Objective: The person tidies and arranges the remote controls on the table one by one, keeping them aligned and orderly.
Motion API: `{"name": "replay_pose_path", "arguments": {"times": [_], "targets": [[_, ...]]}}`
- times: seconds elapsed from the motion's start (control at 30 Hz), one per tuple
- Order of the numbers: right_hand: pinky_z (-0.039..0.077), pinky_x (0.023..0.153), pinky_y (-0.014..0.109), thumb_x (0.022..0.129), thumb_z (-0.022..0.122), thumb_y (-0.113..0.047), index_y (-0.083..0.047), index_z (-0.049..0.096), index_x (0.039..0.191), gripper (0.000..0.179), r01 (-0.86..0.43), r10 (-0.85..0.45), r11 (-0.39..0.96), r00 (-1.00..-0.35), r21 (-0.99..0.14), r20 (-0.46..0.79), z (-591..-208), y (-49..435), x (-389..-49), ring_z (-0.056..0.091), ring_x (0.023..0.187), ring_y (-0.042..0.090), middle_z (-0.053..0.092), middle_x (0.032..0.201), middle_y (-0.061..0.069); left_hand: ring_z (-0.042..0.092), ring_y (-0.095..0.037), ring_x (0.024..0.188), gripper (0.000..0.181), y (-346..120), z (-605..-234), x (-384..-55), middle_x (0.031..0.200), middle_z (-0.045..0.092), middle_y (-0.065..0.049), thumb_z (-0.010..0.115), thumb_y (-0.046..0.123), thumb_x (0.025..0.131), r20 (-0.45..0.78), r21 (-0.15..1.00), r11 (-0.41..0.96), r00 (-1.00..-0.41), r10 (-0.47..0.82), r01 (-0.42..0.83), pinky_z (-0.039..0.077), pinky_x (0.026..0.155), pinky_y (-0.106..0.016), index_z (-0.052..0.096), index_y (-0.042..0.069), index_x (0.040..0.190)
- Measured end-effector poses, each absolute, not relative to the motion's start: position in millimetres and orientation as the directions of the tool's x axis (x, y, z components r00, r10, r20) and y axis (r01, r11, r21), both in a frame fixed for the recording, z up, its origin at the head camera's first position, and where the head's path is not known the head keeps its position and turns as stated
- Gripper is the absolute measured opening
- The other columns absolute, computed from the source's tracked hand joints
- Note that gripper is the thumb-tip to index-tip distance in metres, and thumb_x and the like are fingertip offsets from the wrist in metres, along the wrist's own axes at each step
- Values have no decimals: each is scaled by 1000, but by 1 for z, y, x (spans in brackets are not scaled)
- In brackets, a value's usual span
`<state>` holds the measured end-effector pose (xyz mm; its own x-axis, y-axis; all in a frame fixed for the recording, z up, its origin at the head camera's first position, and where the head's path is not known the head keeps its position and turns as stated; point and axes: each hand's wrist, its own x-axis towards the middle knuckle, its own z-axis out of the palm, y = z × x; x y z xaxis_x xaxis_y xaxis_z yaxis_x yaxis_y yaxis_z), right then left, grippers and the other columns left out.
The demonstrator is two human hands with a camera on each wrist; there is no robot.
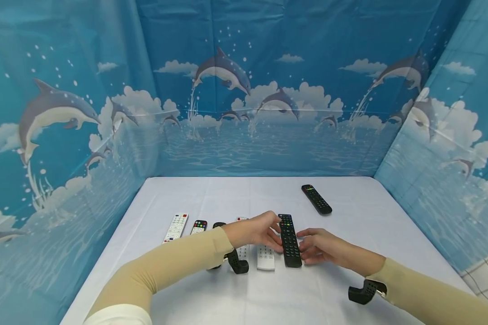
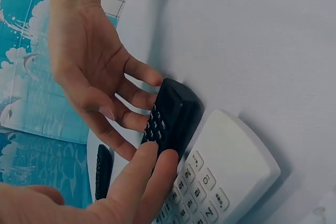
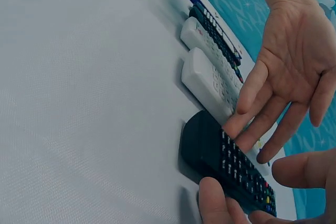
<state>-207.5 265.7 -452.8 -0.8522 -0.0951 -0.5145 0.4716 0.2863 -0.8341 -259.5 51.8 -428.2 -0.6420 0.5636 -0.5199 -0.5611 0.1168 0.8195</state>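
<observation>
A long black remote control [image 1: 289, 241] lies face up on the white-covered table, between both hands. Along its left edge is my left hand [image 1: 264, 229], fingers loosely bent, tips right at the side of the remote. From the right, my right hand [image 1: 323, 246] reaches to the opposite edge with its fingers spread and relaxed. The right wrist view shows both palms turned towards the black remote [image 3: 231, 156], its coloured buttons at the far end. A white remote [image 1: 265, 258] lies just left of it, partly under the left hand.
Further left, another white remote [image 1: 242, 253] and a dark remote [image 1: 218, 224] are partly covered by the left forearm. Beyond them lie a black-and-white remote [image 1: 199, 225] and a white remote [image 1: 175, 227]. Another black remote [image 1: 317, 199] lies at the back right. Dolphin-printed curtains [image 1: 268, 149] surround the table.
</observation>
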Motion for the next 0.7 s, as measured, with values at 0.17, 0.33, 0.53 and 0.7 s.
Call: {"name": "replay_pose_path", "arguments": {"times": [0.17, 0.33, 0.53, 0.7], "targets": [[61, 75, 38, 86, 58, -5, 4, 40, 146, 63, 475, -100, 300, -847, -827, -523, -456, 266, -208, 67, 83, 28, 64, 107, 22, 58, -55, 109, 60, 53, -428, -258, 113, 51, -43, 43, 24, 102, -510, 833, 133, -654, 558, -537, 51, 96, -55, 35, -21, 141], [61, 76, 37, 88, 57, -5, 6, 40, 145, 61, 488, -126, 281, -835, -827, -535, -459, 266, -206, 68, 81, 26, 64, 107, 23, 60, -54, 104, 58, 53, -430, -257, 110, 52, -42, 43, 23, 101, -511, 835, 142, -656, 555, -531, 53, 93, -54, 38, -21, 139], [61, 76, 37, 88, 58, -6, 5, 42, 144, 59, 496, -137, 261, -830, -828, -540, -460, 268, -205, 69, 80, 26, 64, 107, 24, 60, -55, 103, 58, 51, -429, -254, 110, 52, -42, 44, 23, 101, -501, 840, 134, -657, 563, -526, 54, 91, -54, 38, -21, 139], [61, 77, 37, 89, 59, -6, 6, 42, 144, 59, 484, -181, 254, -827, -837, -533, -457, 274, -209, 70, 81, 25, 64, 107, 25, 61, -56, 105, 58, 49, -422, -256, 112, 53, -44, 43, 23, 101, -502, 845, 157, -656, 564, -512, 53, 92, -54, 38, -21, 139]]}}
